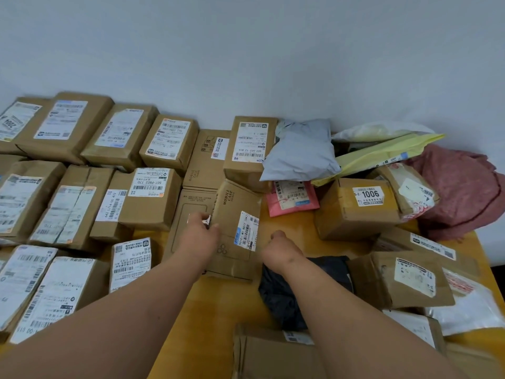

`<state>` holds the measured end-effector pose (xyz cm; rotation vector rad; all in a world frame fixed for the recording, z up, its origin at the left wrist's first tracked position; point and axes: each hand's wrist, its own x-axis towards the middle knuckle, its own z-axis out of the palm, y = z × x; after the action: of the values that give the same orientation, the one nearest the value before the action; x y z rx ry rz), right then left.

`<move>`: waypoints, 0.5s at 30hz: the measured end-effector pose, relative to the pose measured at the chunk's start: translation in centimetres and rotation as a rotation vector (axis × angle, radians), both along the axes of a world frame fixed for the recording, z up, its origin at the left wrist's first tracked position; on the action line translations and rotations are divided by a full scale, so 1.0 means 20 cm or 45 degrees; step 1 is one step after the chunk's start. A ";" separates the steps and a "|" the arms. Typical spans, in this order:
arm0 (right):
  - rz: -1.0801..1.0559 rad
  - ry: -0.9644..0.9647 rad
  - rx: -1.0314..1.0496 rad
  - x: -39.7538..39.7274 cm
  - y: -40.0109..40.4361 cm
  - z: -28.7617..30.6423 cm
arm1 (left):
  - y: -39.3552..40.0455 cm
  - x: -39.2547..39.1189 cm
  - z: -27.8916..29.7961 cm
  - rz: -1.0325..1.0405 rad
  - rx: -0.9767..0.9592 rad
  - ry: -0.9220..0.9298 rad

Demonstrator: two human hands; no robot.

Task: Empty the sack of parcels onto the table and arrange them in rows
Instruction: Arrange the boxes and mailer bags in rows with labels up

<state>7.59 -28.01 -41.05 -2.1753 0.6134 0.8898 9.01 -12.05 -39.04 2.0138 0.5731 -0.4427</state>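
Observation:
Rows of brown labelled parcels [68, 187] fill the left half of the wooden table [218, 310]. A flat brown "MOBILE CASE" box [232, 212] lies tilted over another flat box [188, 212] in the middle. My left hand [200, 232] grips its left edge, thumb on top. Just right of that box is my right hand [282, 250], its fingers curled, with nothing visible in it. The crumpled dark pink sack [464, 192] lies at the far right by the wall.
Loose parcels crowd the right side: a grey poly bag [300, 151], a yellow bag [382, 154], a pink mailer [292, 199], a box marked 1006 [358, 209], a black bag [284, 294] and several brown boxes [401, 277]. A pale wall stands behind the table.

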 end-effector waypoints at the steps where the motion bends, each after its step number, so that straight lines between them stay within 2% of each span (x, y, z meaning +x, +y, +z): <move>1: -0.012 0.003 -0.004 0.01 0.00 0.01 | -0.01 0.00 0.00 0.017 0.001 0.008; 4: -0.120 -0.016 0.120 0.02 -0.01 0.02 | -0.05 0.01 -0.03 -0.033 0.083 0.065; 10: -0.255 -0.054 0.263 0.01 -0.01 -0.01 | -0.03 0.01 -0.07 -0.550 0.639 0.068; 15: -0.333 -0.094 0.241 0.02 0.00 -0.03 | -0.03 0.00 -0.05 -0.549 0.496 0.117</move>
<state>8.03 -28.06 -41.61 -1.8979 0.7264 0.6954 9.09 -12.55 -40.13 2.5133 0.2881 -0.7288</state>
